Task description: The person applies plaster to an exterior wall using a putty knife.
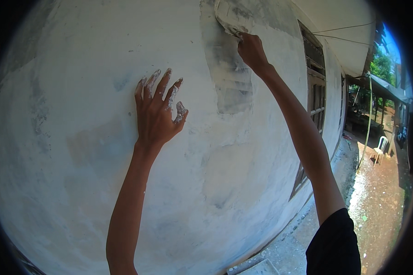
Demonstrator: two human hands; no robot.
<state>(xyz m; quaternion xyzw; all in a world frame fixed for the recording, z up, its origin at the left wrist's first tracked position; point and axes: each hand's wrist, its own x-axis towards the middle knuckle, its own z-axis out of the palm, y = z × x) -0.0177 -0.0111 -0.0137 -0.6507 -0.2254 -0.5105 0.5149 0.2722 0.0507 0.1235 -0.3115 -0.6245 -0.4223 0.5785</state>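
White filler coats the fingertips and thumb of my left hand (158,107), which is raised with its fingers spread at the pale wall (170,192). Whether its fingertips touch the wall I cannot tell. Higher up and to the right, my right hand (253,51) is closed round the handle of a putty knife (230,19). The blade, smeared with whitish filler, lies at the wall by the top of a dark grey patch (234,73). My fingers hide most of the handle.
A window with a brown wooden frame (315,87) is set in the wall at right. Beyond it are a white plastic chair (380,149), a leaning pole (368,123) and a roofed shelter. A concrete ledge (303,220) runs along the wall's foot.
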